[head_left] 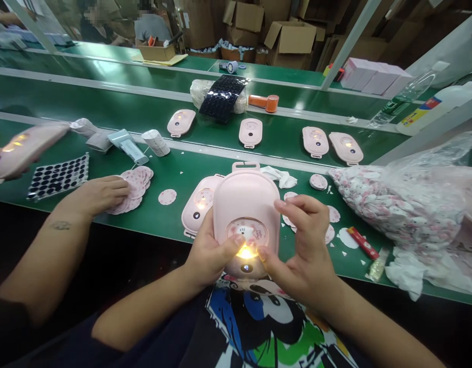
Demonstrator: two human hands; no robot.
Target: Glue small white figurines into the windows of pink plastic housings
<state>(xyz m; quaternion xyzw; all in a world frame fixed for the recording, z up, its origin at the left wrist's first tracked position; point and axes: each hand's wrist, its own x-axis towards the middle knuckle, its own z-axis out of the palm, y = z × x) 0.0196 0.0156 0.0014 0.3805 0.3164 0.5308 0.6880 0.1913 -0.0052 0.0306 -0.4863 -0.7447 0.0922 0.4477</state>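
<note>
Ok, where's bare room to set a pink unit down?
Middle green strip, between the second pink unit from left and the rightmost pair; also left of its leftmost unit. Crowded: near table right of the held unit, with round discs, red packet and plastic bag.

Seven pink devices (246,197) show clearly: one held at near centre, one just left of it, four in a far row, one held at the left. There are two dark-patterned sheets (224,98), two bottles (437,108), one orange gadget (264,103) and one red packet (363,243). The round cards (132,189) piled at left overlap too much to count.
</note>
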